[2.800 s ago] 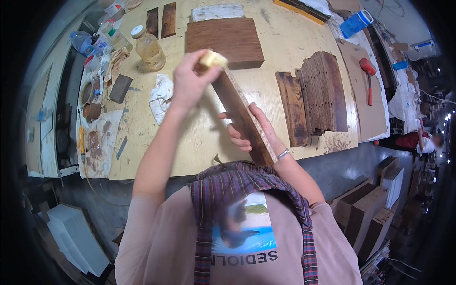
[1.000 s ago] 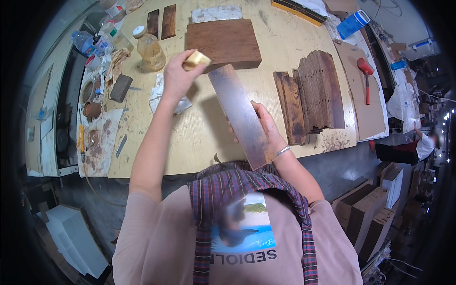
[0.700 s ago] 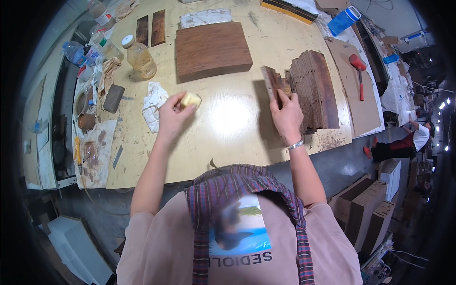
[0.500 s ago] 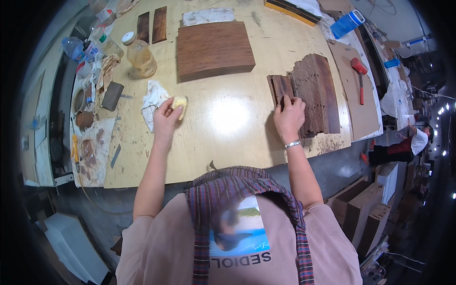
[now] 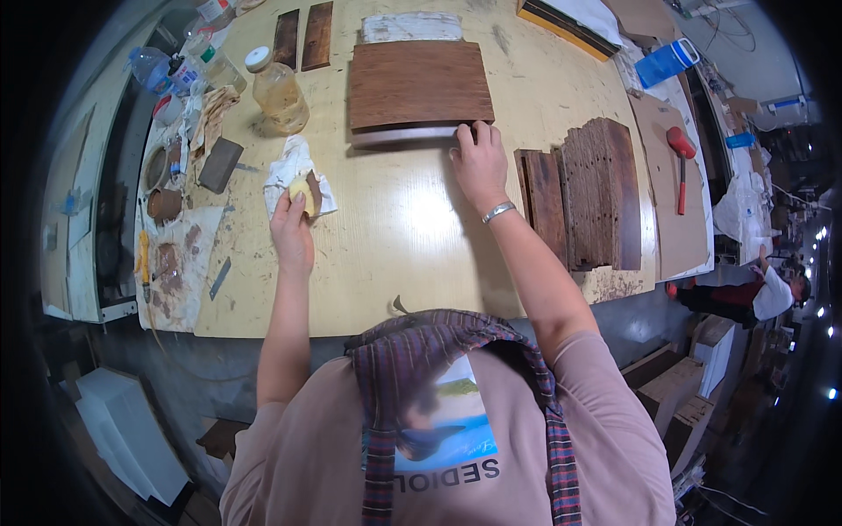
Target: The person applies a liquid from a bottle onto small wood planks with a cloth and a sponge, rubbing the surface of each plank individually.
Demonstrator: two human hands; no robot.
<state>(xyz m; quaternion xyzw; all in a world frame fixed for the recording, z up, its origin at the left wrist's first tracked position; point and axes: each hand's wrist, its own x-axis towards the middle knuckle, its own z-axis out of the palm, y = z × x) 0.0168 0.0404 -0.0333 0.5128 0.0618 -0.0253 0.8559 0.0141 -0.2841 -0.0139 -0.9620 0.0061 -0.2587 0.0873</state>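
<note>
My left hand is closed around a yellow sponge with a brown side, at a crumpled white cloth. My right hand reaches to the near right corner of a brown wooden board, its fingers curled over the near edge. Beneath that edge runs a dark line, then a pale strip; what the strip belongs to I cannot make out. To the right of my right hand lies a row of dark wooden strips, with narrower brown pieces on their left.
A jar of yellowish liquid stands left of the board. Two dark slats and a white-wrapped bar lie farther back. At left sit a grey-brown block and several bottles. A red mallet rests on cardboard; another person is beyond.
My right hand has left the narrow brown pieces and moved left to the board's near edge. Where a brown front face showed, a pale strip shows. My left hand still holds the sponge, slightly lower.
</note>
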